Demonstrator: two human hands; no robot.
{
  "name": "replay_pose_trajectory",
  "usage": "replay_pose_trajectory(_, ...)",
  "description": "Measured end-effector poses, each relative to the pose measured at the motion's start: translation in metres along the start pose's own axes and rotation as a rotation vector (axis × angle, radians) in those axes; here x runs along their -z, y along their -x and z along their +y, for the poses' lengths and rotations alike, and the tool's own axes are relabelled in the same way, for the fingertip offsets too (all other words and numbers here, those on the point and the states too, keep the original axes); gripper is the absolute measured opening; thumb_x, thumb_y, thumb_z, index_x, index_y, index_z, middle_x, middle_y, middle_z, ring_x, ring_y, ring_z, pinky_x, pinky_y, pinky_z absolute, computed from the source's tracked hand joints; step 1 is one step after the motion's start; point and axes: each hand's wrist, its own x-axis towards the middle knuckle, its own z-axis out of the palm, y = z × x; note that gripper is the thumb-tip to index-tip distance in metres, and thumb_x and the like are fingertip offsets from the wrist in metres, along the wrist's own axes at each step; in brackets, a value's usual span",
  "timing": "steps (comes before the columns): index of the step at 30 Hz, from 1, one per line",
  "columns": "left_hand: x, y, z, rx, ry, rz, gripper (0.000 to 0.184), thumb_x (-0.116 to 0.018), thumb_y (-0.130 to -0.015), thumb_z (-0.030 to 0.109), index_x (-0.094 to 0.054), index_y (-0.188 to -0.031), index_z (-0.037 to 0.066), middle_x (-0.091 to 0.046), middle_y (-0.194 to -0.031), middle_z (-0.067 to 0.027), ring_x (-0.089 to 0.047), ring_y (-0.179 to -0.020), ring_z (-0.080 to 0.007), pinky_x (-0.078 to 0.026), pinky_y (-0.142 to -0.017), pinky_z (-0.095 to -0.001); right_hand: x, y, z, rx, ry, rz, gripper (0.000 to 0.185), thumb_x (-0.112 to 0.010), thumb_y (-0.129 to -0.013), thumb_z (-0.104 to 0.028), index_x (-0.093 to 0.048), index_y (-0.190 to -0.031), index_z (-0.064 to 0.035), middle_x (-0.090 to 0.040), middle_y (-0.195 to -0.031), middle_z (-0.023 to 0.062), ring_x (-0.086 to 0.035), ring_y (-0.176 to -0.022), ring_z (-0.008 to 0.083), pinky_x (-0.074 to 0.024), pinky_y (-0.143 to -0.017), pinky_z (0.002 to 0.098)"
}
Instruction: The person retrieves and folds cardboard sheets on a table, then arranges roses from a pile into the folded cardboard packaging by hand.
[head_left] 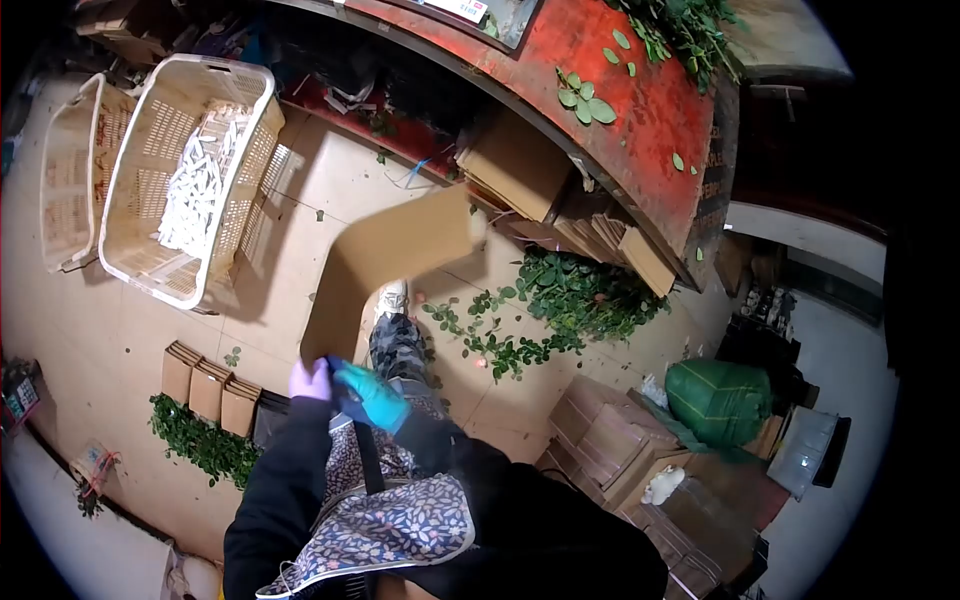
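Observation:
A bent sheet of brown cardboard hangs in front of the body, its far end blurred. At its near edge, my left hand, in a purple glove, grips the sheet. Close beside it, my right hand, in a teal glove, is closed around something dark blue that is too small to make out. The two hands almost touch above the floral apron. One shoe shows just past the cardboard.
White perforated crates stand at upper left, one holding white pieces. Leafy stems lie on the floor under a red table. Folded cardboard stands at left. Boxes and a green sack are at right.

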Motion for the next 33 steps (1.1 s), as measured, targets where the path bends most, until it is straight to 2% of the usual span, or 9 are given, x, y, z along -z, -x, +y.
replay_pose_trajectory(2,0.047,-0.003,-0.038,-0.135,-0.258,-0.116,0.027,-0.055,-0.092,0.009,-0.061,-0.117,0.001,-0.068,-0.106,-0.0165,-0.065,-0.097,-0.0284,-0.05,-0.085,-0.0371,0.022,-0.012,-0.008,-1.062,-0.84,-0.173,0.026,-0.058,-0.096,-0.018,-0.06,-0.119,-0.0061,-0.06,-0.107,0.007,-0.06,-0.102,0.02,-0.0523,-0.093,0.0389)
replay_pose_trajectory(3,0.064,0.01,-0.003,-0.304,-0.569,-0.154,0.032,-0.054,-0.089,0.006,-0.058,-0.121,0.003,-0.066,-0.105,-0.0185,-0.064,-0.097,-0.0364,-0.05,-0.085,-0.0422,0.021,-0.002,0.015,-0.69,-0.857,-0.131,0.023,-0.054,-0.097,-0.014,-0.061,-0.116,-0.0026,-0.062,-0.104,0.0103,-0.06,-0.105,0.0205,-0.0502,-0.097,0.0367)
replay_pose_trajectory(5,0.086,0.029,0.054,-0.371,-0.823,-0.392,0.045,-0.058,-0.081,0.006,-0.055,-0.126,0.006,-0.063,-0.113,-0.0171,-0.063,-0.097,-0.0362,-0.051,-0.083,-0.045,0.045,-0.011,0.014,-0.805,-0.806,-0.082,0.023,-0.052,-0.098,-0.011,-0.06,-0.115,0.0021,-0.063,-0.109,0.014,-0.06,-0.106,0.0202,-0.0482,-0.1,0.0326)
replay_pose_trajectory(9,0.1,0.058,0.132,-0.611,-1.181,-0.557,0.046,-0.054,-0.081,0.01,-0.053,-0.127,0.01,-0.06,-0.116,-0.0108,-0.061,-0.101,-0.03,-0.053,-0.078,-0.0422,0.048,0.005,0.016,-0.234,0.138,-0.101,0.037,-0.054,-0.097,-0.016,-0.051,-0.131,-0.0028,-0.061,-0.119,0.0146,-0.06,-0.105,0.0206,-0.0478,-0.094,0.0304)
replay_pose_trajectory(13,0.13,0.082,0.18,-0.819,-1.127,-0.513,0.048,-0.055,-0.08,0.011,-0.054,-0.128,0.01,-0.061,-0.118,-0.01,-0.061,-0.101,-0.03,-0.052,-0.08,-0.0414,0.046,0.013,0.017,-0.305,0.073,0.271,0.043,-0.065,-0.087,-0.008,-0.053,-0.128,-0.0024,-0.063,-0.12,0.0134,-0.062,-0.103,0.0263,-0.0491,-0.09,0.0366)
replay_pose_trajectory(17,0.165,0.098,0.23,-0.98,-0.823,-0.504,0.054,-0.06,-0.069,-0.002,-0.061,-0.122,0.006,-0.065,-0.114,-0.0152,-0.064,-0.101,-0.0342,-0.053,-0.087,-0.0407,0.032,0.024,-0.115,0.297,0.402,0.631,0.048,-0.069,-0.083,-0.002,-0.053,-0.128,0.0,-0.063,-0.12,0.0183,-0.061,-0.108,0.0303,-0.0493,-0.09,0.0381)
replay_pose_trajectory(23,0.163,0.097,0.282,-0.824,0.071,-0.619,0.033,-0.046,-0.093,0.002,-0.055,-0.125,-0.006,-0.064,-0.116,-0.0187,-0.063,-0.106,-0.0282,-0.048,-0.093,-0.0334,0.064,0.006,-0.332,0.875,0.934,0.802,0.048,-0.068,-0.079,-0.005,-0.057,-0.125,-0.001,-0.055,-0.132,0.0195,-0.055,-0.12,0.0379,-0.0443,-0.1,0.0449)
replay_pose_trajectory(25,0.135,0.073,0.298,-1.013,0.172,-0.485,0.033,-0.051,-0.097,0.009,-0.054,-0.126,-0.006,-0.063,-0.118,-0.0146,-0.06,-0.108,-0.0233,-0.046,-0.093,-0.0324,0.075,-0.015,-0.405,0.981,1.117,0.799,0.045,-0.068,-0.078,-0.006,-0.059,-0.122,-0.0019,-0.056,-0.13,0.0201,-0.052,-0.12,0.0424,-0.0439,-0.1,0.0476)
replay_pose_trajectory(33,0.012,-0.017,0.459,-0.48,0.79,-0.694,0.029,-0.055,-0.099,0.021,-0.056,-0.12,0.002,-0.064,-0.103,-0.0053,-0.061,-0.093,-0.0164,-0.049,-0.083,-0.0327,0.201,-0.233,-0.549,1.064,1.097,0.411,0.033,-0.065,-0.083,-0.007,-0.064,-0.116,-0.0026,-0.061,-0.122,0.0206,-0.058,-0.113,0.0384,-0.0482,-0.095,0.0427)
